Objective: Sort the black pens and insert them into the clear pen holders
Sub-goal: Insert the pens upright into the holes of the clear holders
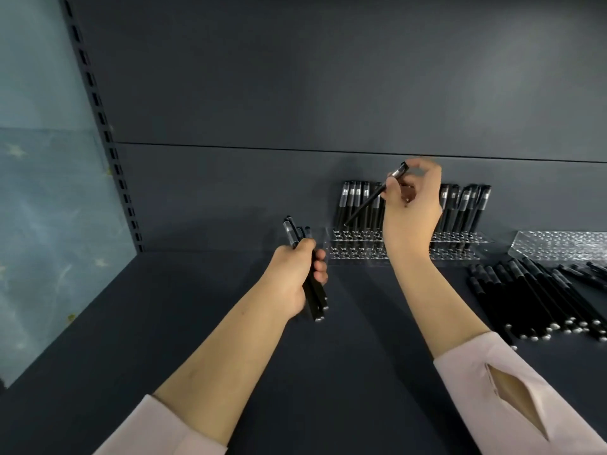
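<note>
My right hand (412, 211) pinches a single black pen (368, 203) near its capped top, tilted, with its lower tip just above the holes of a clear pen holder (354, 249) at the back of the shelf. Several black pens (356, 205) stand upright in that holder's back row, some hidden behind my hand. My left hand (295, 277) grips a small bundle of black pens (315, 290) left of the holder, above the dark shelf.
A second clear holder (558, 246) lies at the far right. A loose pile of black pens (532, 300) lies on the shelf in front of it. The dark back panel stands behind; a slotted upright (108, 142) and bluish side panel bound the left.
</note>
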### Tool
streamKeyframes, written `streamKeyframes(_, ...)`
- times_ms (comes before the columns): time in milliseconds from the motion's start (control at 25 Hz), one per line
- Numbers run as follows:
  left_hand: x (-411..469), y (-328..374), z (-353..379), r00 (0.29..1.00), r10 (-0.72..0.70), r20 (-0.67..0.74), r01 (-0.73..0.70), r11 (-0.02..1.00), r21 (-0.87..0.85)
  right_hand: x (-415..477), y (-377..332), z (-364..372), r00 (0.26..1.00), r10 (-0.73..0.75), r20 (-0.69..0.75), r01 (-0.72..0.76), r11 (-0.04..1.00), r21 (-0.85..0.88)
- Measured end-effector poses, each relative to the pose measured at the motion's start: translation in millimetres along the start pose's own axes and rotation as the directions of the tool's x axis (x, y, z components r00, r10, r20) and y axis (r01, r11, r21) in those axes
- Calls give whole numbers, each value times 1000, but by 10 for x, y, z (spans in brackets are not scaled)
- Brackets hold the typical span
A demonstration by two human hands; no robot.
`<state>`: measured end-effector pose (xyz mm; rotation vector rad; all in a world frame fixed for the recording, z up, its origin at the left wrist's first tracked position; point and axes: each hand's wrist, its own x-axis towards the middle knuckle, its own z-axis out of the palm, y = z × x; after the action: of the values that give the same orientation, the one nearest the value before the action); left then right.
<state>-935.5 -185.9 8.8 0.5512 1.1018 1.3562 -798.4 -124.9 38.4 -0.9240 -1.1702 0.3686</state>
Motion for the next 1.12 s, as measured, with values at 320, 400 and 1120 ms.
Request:
streamKeyframes(320,-15,37,-181,999,39,12,-39,998,50,-140,50,128,972,-157,176,182,974,-133)
streamKeyframes(400,-18,28,-166,1000,-3,20,2,999,43,-129,61,132,966,-174,191,204,967,-153)
streamKeyframes(1120,-18,-50,-130,994,109,1,-108,987,116,-34,266,205,845,-216,488,437,806,-400)
